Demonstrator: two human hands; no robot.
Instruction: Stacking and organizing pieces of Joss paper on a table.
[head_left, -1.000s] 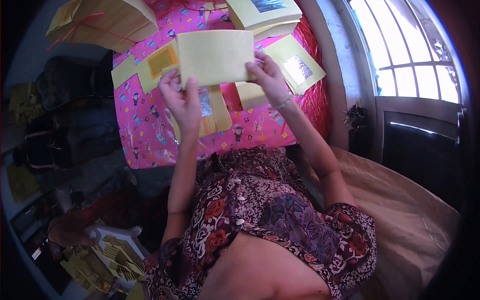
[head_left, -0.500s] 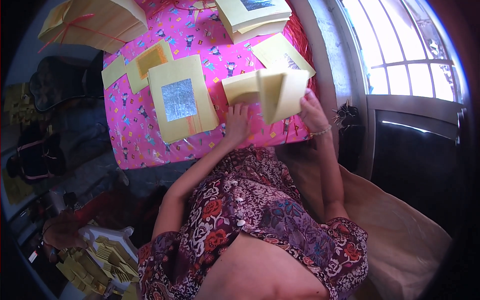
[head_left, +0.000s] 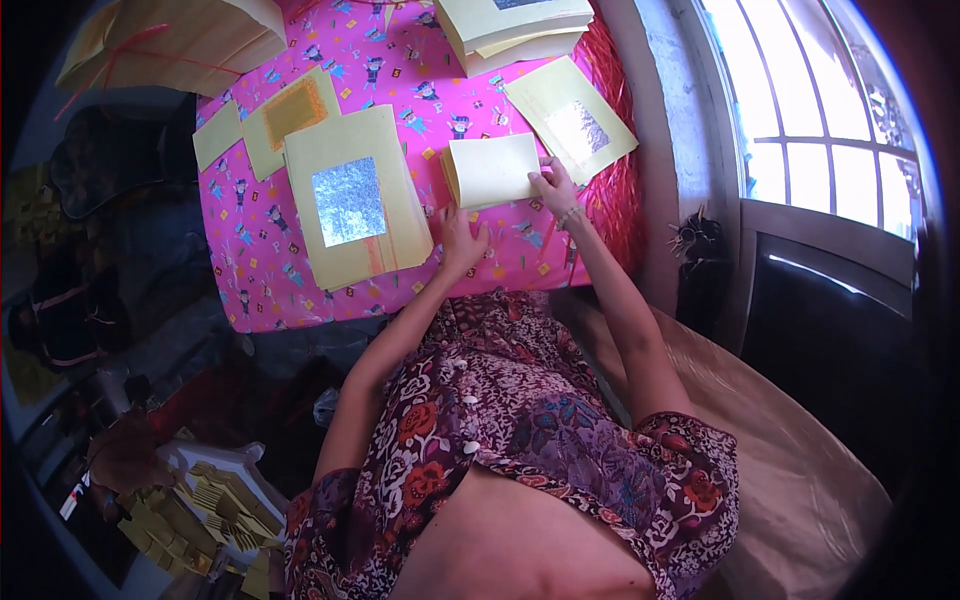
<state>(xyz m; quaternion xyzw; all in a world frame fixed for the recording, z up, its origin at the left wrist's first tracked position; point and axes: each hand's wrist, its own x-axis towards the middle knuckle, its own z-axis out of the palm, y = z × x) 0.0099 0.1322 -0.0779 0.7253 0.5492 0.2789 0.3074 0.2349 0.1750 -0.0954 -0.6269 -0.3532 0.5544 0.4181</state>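
A pale yellow paper sheet (head_left: pixel 495 170), folded over, lies on the pink patterned table cover (head_left: pixel 250 290) in front of me. My right hand (head_left: pixel 556 190) pinches its right side, thumb on top. At the paper's lower left corner rests my left hand (head_left: pixel 463 240), fingertips against the edge, thumb held apart. Left of it is a stack of yellow sheets (head_left: pixel 400 150), with a silver foil square (head_left: pixel 349 202) on the top one. Another foil-marked sheet (head_left: pixel 585 115) lies beyond my right hand, tilted on the cover.
A thick stack of yellow paper (head_left: pixel 510 35) stands at the far edge. A bundle tied with red string (head_left: pixel 180 45) is at the far left, near an orange-marked sheet (head_left: pixel 297 112). Red plastic strands (head_left: pixel 612 220) hang at the right, beside a wall and barred window (head_left: pixel 830 150).
My right hand has moved left and brought the raised paper flap down, so the sheet now lies folded. My left hand has shifted slightly toward me and left.
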